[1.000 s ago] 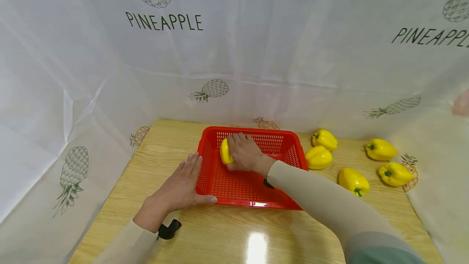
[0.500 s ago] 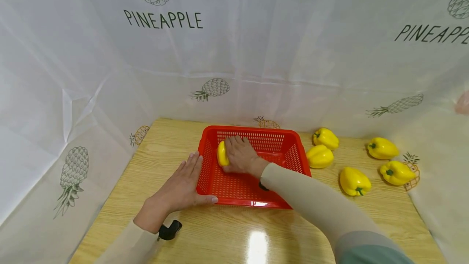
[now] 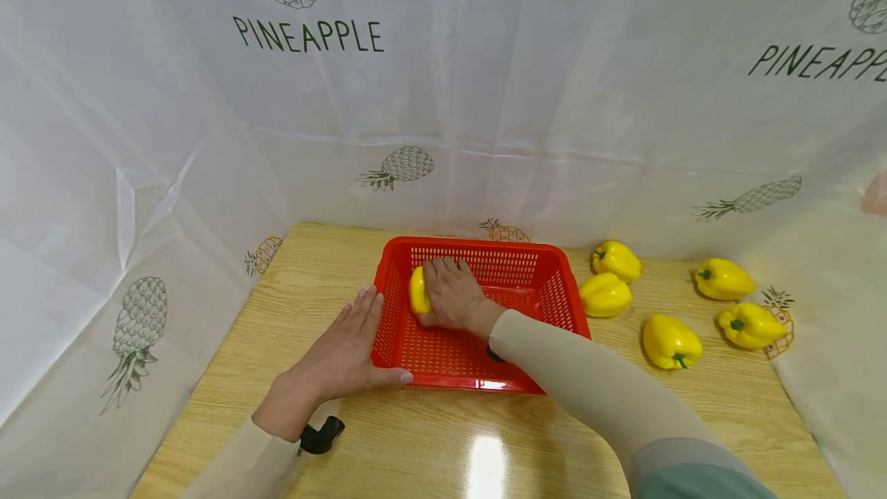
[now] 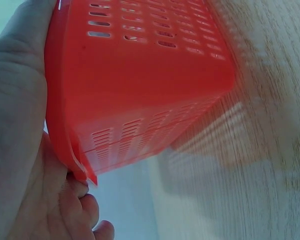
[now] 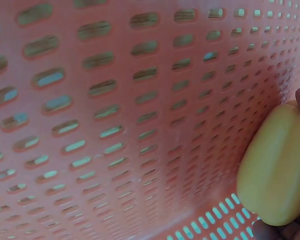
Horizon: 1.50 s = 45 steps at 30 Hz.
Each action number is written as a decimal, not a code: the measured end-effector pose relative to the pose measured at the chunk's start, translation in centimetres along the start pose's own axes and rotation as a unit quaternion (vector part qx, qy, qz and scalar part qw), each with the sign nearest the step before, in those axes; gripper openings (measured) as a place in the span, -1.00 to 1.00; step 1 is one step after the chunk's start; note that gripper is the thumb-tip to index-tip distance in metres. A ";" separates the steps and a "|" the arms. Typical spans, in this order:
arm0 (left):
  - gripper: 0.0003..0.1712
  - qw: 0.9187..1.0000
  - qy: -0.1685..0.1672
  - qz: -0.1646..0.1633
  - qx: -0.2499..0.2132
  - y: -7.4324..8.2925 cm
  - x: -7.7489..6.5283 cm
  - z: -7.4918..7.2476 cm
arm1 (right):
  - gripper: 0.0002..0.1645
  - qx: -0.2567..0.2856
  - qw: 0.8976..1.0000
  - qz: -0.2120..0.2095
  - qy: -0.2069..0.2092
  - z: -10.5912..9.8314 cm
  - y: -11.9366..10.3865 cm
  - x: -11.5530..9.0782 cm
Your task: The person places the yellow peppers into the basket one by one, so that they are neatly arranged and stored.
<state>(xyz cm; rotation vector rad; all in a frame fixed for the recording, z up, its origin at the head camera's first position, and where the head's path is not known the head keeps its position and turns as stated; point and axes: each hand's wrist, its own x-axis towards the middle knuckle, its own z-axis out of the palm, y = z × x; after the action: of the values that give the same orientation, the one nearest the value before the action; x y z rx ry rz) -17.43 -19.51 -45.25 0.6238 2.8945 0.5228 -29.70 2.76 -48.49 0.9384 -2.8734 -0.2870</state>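
Note:
A yellow bell pepper (image 3: pixel 419 291) is inside the red plastic basket (image 3: pixel 478 385), near its left end. My right hand (image 3: pixel 452 295) grips the pepper from the right; in the right wrist view the same bell pepper (image 5: pixel 275 167) sits low by the perforated wall, with fingertips at its ends. My left hand (image 3: pixel 343 353) rests along the basket's front left corner, fingers straight on the left rim and thumb on the front rim. From the left wrist, the basket (image 4: pixel 140 75) shows its outer corner, with the left hand (image 4: pixel 25 165) against the rim.
Several more yellow bell peppers lie right of the basket: one pepper (image 3: pixel 615 261) behind another pepper (image 3: pixel 605 296), one nearer the front (image 3: pixel 671 341), and others farther right (image 3: pixel 724 279). White pineapple-printed sheeting (image 3: pixel 520 98) stands around the wooden table (image 3: pixel 416 445).
My right hand and the bell pepper have shifted slightly left and down inside the basket, toward its left wall. My left hand has stayed at the corner.

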 end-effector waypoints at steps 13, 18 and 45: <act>0.62 1.000 0.003 0.000 -0.005 0.2 0.0 -0.1 | 0.18 0.005 1.000 -0.002 -0.007 -0.1 0.2 -0.3; 0.62 1.000 0.004 0.001 -0.003 0.2 0.0 -0.1 | 0.20 0.006 1.000 -0.003 -0.011 -0.1 0.3 -0.4; 0.61 1.000 -0.001 0.003 0.031 0.4 -0.2 -0.4 | 0.26 -0.034 0.999 -0.012 -0.016 -2.4 1.5 -1.7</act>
<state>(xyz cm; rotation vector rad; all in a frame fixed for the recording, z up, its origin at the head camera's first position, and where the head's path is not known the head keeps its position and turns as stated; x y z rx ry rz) -17.17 -19.33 -44.71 0.6417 2.9177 0.4347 -28.78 4.63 -45.85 0.9643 -2.8633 -0.4018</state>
